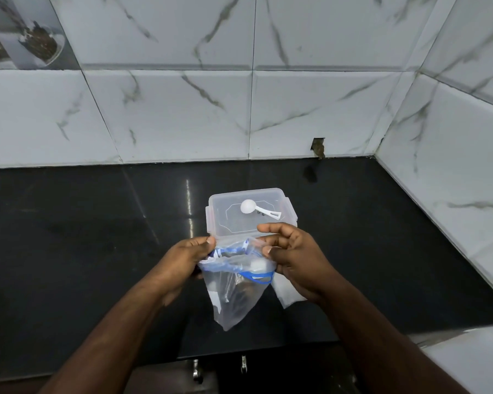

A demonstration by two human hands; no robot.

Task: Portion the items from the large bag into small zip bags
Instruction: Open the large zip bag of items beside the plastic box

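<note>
A clear plastic zip bag with a blue seal strip hangs between the two hands above the glossy black countertop. The left hand pinches the bag's upper left edge, thumb and fingers curled closed on the plastic. The right hand holds the upper right edge, its thumb and forefinger closed on the rim while the remaining fingers curl loosely above it. The mouth of the bag sits between the two hands, pulled partly open and crumpled (the blue strip loops and twists, so how wide the opening is cannot be made out).

The bag's long axis runs from the mouth at the hands down toward the viewer, its closed bottom corner pointing at the counter's near edge. Something dark and something white show through the plastic, too blurred to identify. A white sheet or second bag lies partly hidden under the right hand and wrist.

Just behind the hands stands a clear rectangular plastic container with a clip-on lid; its near edge is covered by the fingers and the bag's top. A small white plastic scoop lies on the lid, bowl to the left, handle pointing right. Grey-veined white marble tiles line the wall behind.
</note>
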